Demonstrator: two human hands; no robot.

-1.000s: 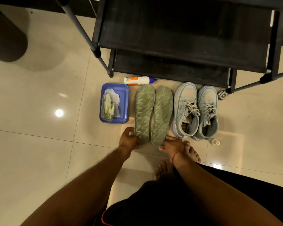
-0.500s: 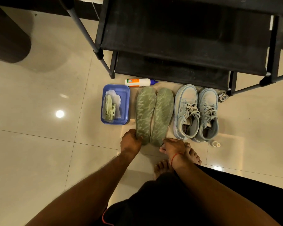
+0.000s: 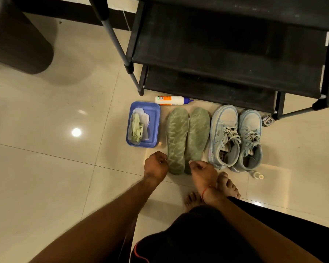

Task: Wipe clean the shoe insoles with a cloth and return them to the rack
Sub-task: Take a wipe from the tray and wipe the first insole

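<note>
The left insole (image 3: 177, 141) and the right insole (image 3: 198, 135) are flat, green shoe pads with pale wavy lines. They lie side by side on the shiny cream tile floor (image 3: 46, 168), touching along their long sides. Their toe ends point at the black shoe rack (image 3: 226, 54). Neither one is on the rack.

The person's left hand (image 3: 155, 166) is at the heel end of the left insole, right at its outer edge. Its fingers are curled in tight. It is not clear if they pinch the edge. The right hand (image 3: 201, 168) sits over the heel end of the right insole and hides it. Its fingers are curled too, and the thumb tip is at the insole. It is not clear if this hand grips it. A thin red thread (image 3: 205, 190) goes round the right wrist.

Just left of the insoles is a blue plastic tray (image 3: 156, 114). In it is a crumpled pale green cloth (image 3: 137, 128) on a piece of white paper (image 3: 141, 112). A white glue bottle (image 3: 171, 100) with an orange label and a blue cap lies on its side between the insoles and the rack. Just right of the insoles stands a pair of pale blue lace-up sneakers (image 3: 224, 135). A small white bottle (image 3: 257, 175) lies near the heel of the far sneaker. The person's bare feet (image 3: 226, 185) are behind the right hand.
</note>
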